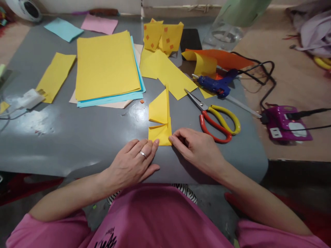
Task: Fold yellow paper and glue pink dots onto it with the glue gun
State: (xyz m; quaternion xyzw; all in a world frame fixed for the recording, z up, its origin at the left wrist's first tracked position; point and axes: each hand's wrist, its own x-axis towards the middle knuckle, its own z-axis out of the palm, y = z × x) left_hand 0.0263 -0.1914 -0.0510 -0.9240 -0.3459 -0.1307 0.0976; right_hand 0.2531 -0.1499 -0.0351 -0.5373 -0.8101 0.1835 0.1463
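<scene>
A folded yellow paper (159,113) lies on the grey table in front of me, with a slanted flap and a slit across its middle. My left hand (136,158) rests flat, its fingertips on the paper's lower left corner and its thumb stretched along the table. It wears a ring. At the lower right corner, my right hand (198,148) pinches the paper's edge between thumb and forefinger, the other fingers curled under. Just beyond my right hand lie scissors (213,119) with one red and one yellow handle, their blades slightly apart.
A stack of coloured sheets (107,67) lies left of centre. Behind the folded piece are yellow strips (173,74) and a yellow folded shape with orange diamonds (165,38). To the right are a blue glue gun (217,84), its black cord and a purple power socket (288,124).
</scene>
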